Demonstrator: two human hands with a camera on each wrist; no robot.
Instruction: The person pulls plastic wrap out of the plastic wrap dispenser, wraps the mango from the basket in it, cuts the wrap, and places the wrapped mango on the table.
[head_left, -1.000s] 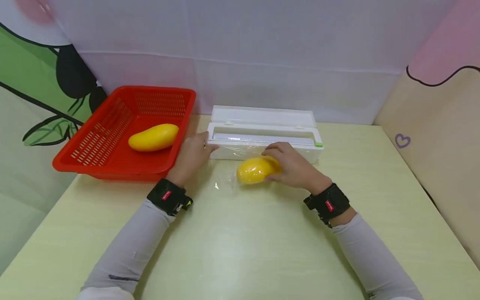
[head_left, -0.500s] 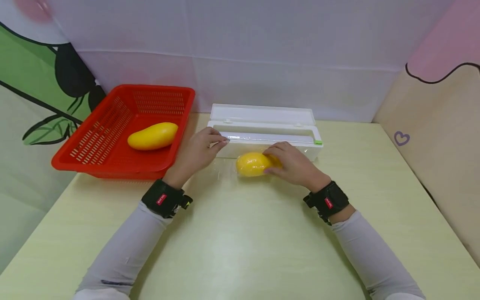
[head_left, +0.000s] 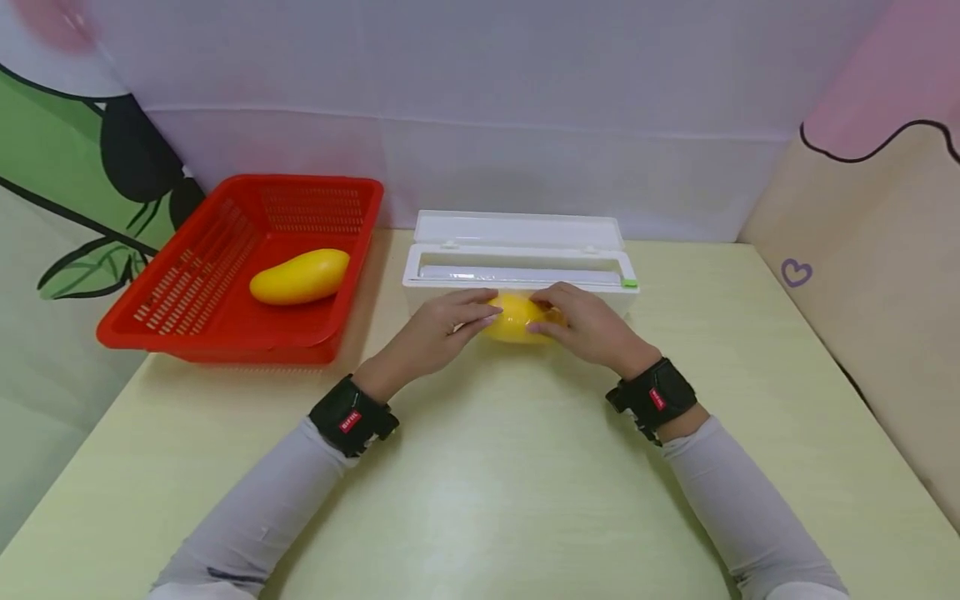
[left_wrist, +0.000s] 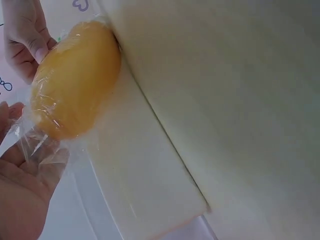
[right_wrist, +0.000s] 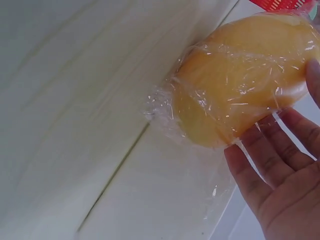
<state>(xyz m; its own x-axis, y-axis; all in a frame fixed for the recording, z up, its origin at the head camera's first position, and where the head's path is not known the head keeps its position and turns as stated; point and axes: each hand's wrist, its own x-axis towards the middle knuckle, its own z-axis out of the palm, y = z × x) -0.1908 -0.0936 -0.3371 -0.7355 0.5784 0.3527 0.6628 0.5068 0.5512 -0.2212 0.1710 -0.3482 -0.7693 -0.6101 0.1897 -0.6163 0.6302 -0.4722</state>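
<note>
A yellow mango in clear plastic wrap is held between my hands, in front of the white wrap dispenser. My right hand grips its right end; in the right wrist view, thumb and fingers lie round the wrapped mango. At the left end, my left hand holds the loose plastic wrap, seen in the left wrist view stretched between thumb and fingers. Crumpled wrap bunches at the mango's right end. The dispenser's lid stands raised, with a roll inside.
A red plastic basket stands on the left of the table, with a second, bare mango in it. A green slider sits at the dispenser's right end. Printed cloth walls close off the back and sides.
My left hand has come from the dispenser's left end to the mango's left end, gathering the loose wrap. The right hand keeps its grip, and the mango is a little nearer the dispenser.
</note>
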